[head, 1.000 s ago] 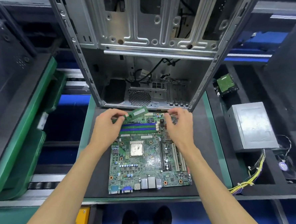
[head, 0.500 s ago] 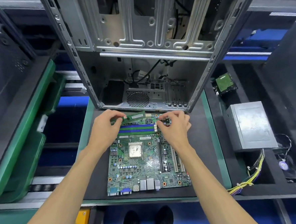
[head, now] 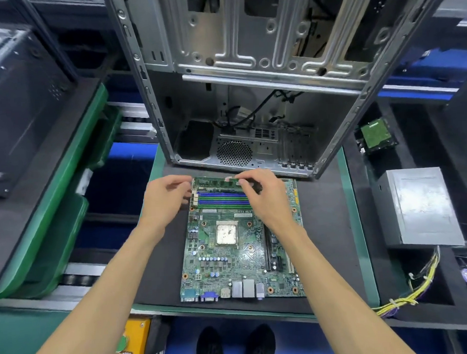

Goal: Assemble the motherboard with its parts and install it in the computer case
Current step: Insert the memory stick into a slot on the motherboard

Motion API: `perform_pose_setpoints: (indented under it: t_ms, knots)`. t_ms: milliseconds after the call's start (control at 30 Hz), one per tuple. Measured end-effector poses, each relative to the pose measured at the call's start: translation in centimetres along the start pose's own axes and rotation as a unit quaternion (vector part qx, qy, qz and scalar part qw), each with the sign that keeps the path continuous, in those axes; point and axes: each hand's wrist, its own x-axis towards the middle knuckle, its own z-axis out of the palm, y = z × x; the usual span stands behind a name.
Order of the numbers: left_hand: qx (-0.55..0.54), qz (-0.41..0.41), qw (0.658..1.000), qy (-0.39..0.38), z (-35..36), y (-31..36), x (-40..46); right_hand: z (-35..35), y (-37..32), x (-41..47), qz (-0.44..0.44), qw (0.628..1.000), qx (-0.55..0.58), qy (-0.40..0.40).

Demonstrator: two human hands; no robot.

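Observation:
A green motherboard (head: 232,259) lies flat on the black mat, its square CPU (head: 226,234) near the middle and blue and green memory slots (head: 224,198) at its far end. A green memory stick (head: 215,181) is held level just above the far slots. My left hand (head: 165,198) pinches its left end and my right hand (head: 263,195) pinches its right end. The open metal computer case (head: 249,99) stands just behind the board.
A grey power supply (head: 417,206) with yellow cables (head: 414,289) sits in the right tray, a small green drive (head: 374,135) behind it. The green-edged work mat (head: 333,225) holds the board. Another dark case (head: 17,108) lies at left. A yellow box (head: 130,344) hangs below the bench.
The memory stick has gone from tilted in my left hand alone to level over the slots. My right hand has moved left onto its right end. The view has shifted closer.

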Motion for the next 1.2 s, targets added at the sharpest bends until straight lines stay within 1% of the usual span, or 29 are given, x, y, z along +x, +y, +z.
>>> perform_pose_setpoints:
  t_ms: [33, 67, 233, 567, 933, 1100, 1200]
  knots:
    - [-0.018, -0.025, 0.999, -0.016, 0.0, -0.4, -0.1, 0.2, 0.1, 0.0, 0.005, 1.0, -0.003, -0.008]
    - [-0.024, -0.033, 0.999, -0.023, 0.0, -0.7, -0.2, 0.5, 0.1, -0.1, 0.006, 1.0, -0.006, -0.013]
    - [-0.062, -0.054, 0.997, -0.011, 0.5, -1.4, -0.2, 0.9, 0.4, -0.3, -0.007, 1.0, -0.008, 0.001]
    - [-0.059, -0.056, 0.997, -0.017, 0.6, -1.6, 0.4, 1.2, 1.1, -0.7, -0.033, 0.998, -0.017, 0.049]
    - [-0.063, -0.061, 0.996, -0.021, 0.6, -1.5, 0.4, 1.1, 1.1, -1.0, -0.046, 0.997, -0.009, 0.056]
    - [-0.066, -0.065, 0.996, -0.018, 0.6, -1.6, 0.4, 0.9, 1.1, -0.9, -0.051, 0.993, 0.005, 0.105]
    - [-0.065, -0.065, 0.996, -0.017, 0.7, -1.6, 0.4, 1.0, 1.1, -0.9, -0.066, 0.994, -0.017, 0.081]
